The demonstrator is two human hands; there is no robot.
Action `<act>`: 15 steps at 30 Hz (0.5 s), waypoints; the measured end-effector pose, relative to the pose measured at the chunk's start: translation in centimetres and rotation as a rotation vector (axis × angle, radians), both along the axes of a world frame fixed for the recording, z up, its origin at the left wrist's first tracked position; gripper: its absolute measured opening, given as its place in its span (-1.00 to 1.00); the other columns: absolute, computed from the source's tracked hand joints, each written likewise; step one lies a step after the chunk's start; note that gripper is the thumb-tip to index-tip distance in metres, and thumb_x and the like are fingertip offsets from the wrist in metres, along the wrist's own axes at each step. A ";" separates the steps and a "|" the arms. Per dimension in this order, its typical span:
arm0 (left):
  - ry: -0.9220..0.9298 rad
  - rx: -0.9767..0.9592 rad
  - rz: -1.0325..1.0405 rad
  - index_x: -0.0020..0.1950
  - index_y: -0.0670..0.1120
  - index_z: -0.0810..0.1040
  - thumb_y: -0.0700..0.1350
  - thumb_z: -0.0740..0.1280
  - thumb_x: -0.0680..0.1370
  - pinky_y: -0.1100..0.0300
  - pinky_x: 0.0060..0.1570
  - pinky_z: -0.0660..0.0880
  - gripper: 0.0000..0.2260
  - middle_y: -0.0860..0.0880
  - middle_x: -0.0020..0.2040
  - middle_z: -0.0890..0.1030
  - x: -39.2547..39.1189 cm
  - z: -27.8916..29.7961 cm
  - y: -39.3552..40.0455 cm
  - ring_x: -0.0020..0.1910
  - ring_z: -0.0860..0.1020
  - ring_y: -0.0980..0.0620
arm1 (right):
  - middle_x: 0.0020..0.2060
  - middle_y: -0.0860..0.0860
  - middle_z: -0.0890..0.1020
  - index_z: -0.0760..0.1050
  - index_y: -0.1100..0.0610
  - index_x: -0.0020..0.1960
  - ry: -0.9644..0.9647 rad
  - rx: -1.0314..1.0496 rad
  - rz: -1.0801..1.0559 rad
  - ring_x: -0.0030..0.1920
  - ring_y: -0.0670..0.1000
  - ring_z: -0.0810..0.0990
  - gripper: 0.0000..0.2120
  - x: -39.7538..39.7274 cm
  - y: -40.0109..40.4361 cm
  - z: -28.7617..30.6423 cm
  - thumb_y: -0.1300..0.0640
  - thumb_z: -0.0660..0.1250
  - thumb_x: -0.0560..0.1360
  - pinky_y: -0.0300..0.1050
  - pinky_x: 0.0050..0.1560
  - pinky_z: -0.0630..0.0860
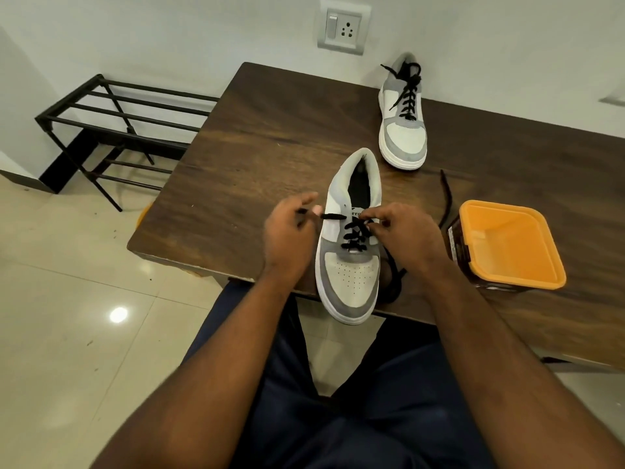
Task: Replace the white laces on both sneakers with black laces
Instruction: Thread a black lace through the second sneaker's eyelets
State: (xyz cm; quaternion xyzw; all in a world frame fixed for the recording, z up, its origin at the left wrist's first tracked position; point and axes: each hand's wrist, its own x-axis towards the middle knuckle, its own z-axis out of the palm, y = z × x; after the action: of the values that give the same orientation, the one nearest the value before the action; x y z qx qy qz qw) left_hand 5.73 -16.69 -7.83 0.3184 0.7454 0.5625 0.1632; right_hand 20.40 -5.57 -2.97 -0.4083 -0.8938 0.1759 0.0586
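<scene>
A grey and white sneaker point(350, 279) stands at the table's front edge, toe toward me and over the edge, with a black lace point(353, 235) crossed through its lower eyelets. My left hand point(291, 231) pinches one end of that lace at the shoe's left side. My right hand point(406, 235) pinches the lace at the upper right eyelet. The lace's loose part point(447, 198) trails over the table behind my right hand. A second sneaker point(403, 130), fully laced in black, stands at the back near the wall.
An open orange tub point(487, 218) sits on the dark wooden table point(270, 137) right of my right hand. A black metal rack point(111, 123) stands on the tiled floor to the left. A wall socket point(341, 27) is behind the table.
</scene>
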 end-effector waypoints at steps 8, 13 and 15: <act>0.196 -0.135 -0.139 -0.09 -0.07 0.64 -0.12 0.43 0.52 0.18 -0.17 0.50 -0.97 0.10 -0.12 0.49 0.7 -0.2 1.0 -0.20 0.49 0.17 | 0.21 -0.07 0.60 0.53 -0.14 0.29 -0.088 0.003 -0.013 0.15 0.00 0.56 -0.59 0.3 0.1 0.8 0.24 0.14 0.61 -0.24 -0.02 0.36; 0.230 -0.332 0.012 -0.09 -0.04 0.56 -0.02 0.36 0.58 0.17 -0.17 0.37 -0.89 0.11 -0.04 0.40 -1.3 -0.3 -0.3 -0.18 0.46 0.12 | 0.24 -0.06 0.59 0.49 -0.16 0.33 -0.073 0.021 0.022 0.16 0.03 0.56 -0.62 0.2 -0.2 0.5 0.17 0.13 0.63 -0.15 0.08 0.48; 0.196 -0.311 -0.056 -0.11 -0.05 0.49 -0.02 0.35 0.59 0.15 -0.15 0.42 -0.86 0.09 -0.05 0.45 -0.3 -0.2 0.3 -0.19 0.47 0.11 | 0.22 -0.05 0.61 0.50 -0.13 0.33 -0.050 0.028 0.030 0.16 0.02 0.57 -0.65 0.0 -0.1 0.3 0.14 0.15 0.63 -0.10 0.14 0.52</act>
State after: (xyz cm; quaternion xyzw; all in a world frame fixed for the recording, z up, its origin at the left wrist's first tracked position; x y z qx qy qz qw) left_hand 5.42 -16.35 -8.04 0.3631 0.8265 0.4021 0.1526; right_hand 20.40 -5.70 -2.71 -0.3984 -0.9033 0.1539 0.0395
